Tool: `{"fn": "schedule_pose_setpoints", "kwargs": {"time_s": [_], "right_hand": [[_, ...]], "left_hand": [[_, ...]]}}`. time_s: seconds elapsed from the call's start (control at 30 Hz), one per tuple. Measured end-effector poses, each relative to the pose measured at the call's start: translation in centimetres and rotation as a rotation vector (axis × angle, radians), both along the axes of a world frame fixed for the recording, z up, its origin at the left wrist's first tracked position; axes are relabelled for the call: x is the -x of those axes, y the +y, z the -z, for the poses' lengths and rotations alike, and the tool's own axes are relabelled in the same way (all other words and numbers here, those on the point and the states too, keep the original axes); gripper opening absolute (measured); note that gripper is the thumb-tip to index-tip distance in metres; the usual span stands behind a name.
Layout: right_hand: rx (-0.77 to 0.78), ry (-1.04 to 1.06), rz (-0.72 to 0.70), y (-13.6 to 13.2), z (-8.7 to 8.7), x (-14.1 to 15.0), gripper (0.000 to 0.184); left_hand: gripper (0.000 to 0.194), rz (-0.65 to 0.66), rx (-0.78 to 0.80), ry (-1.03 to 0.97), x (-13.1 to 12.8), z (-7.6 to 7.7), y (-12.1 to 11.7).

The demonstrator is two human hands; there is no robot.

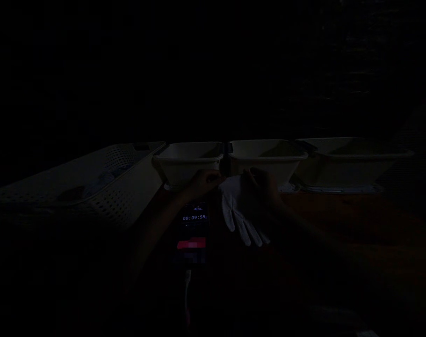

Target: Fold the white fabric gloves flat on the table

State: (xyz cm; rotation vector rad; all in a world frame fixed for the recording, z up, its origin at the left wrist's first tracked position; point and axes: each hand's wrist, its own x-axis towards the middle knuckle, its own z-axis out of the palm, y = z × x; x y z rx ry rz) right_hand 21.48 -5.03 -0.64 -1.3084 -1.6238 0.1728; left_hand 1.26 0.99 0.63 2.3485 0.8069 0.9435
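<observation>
The picture is very dark. A white glove hangs or lies with its fingers pointing down toward me, its cuff end between my two hands. My left hand is closed, its fingertips at the left corner of the cuff. At the cuff's right side, my right hand pinches the glove's edge and covers part of it. Just left of the glove, under my left forearm, a phone lies with its screen lit, showing a timer.
Three pale tubs stand in a row behind my hands: a left tub, a middle tub and a right tub. On the left is a large perforated basket with dim cloth-like contents. A white cable runs from the phone toward me.
</observation>
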Motion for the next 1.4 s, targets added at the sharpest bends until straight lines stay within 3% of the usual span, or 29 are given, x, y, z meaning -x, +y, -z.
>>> {"fn": "schedule_pose_setpoints", "kwargs": {"time_s": [0.37, 0.5, 0.67, 0.8, 1.0, 1.1, 1.2, 1.3, 1.4], "right_hand": [[-0.059, 0.140, -0.008, 0.0, 0.1, -0.3, 0.045], [-0.064, 0.060, -0.005, -0.3, -0.1, -0.1, 0.044], [-0.050, -0.101, -0.062, -1.2, -0.3, 0.8, 0.040], [-0.045, -0.192, -0.071, -1.8, -0.3, 1.5, 0.039], [-0.017, -0.119, -0.131, -1.8, -0.2, 1.8, 0.037], [0.067, 0.040, -0.290, -1.5, 0.2, 2.0, 0.044], [0.303, 0.223, -0.443, -1.5, 1.2, 2.6, 0.049], [0.468, 0.395, -0.419, -2.0, 2.3, 3.4, 0.044], [0.482, 0.399, -0.309, -2.1, 2.9, 3.8, 0.044]], "left_hand": [[0.037, -0.006, -0.023, 0.004, 0.1, -0.2, 0.2], [0.037, 0.016, -0.066, 0.029, 0.2, -0.2, -0.1], [0.030, 0.057, -0.171, 0.199, 0.1, -0.2, -1.0], [0.037, 0.043, -0.267, 0.259, -0.2, 0.2, -1.2], [0.026, 0.086, -0.197, 0.196, -0.5, 0.4, -1.0], [0.024, 0.032, -0.204, 0.085, -0.5, 0.0, -1.1], [0.030, -0.001, -0.216, 0.002, -0.5, -0.4, -1.1], [0.031, -0.006, -0.225, -0.018, -0.4, -0.5, -0.9], [0.033, -0.041, -0.236, -0.020, -0.4, -0.4, -0.7]]}}
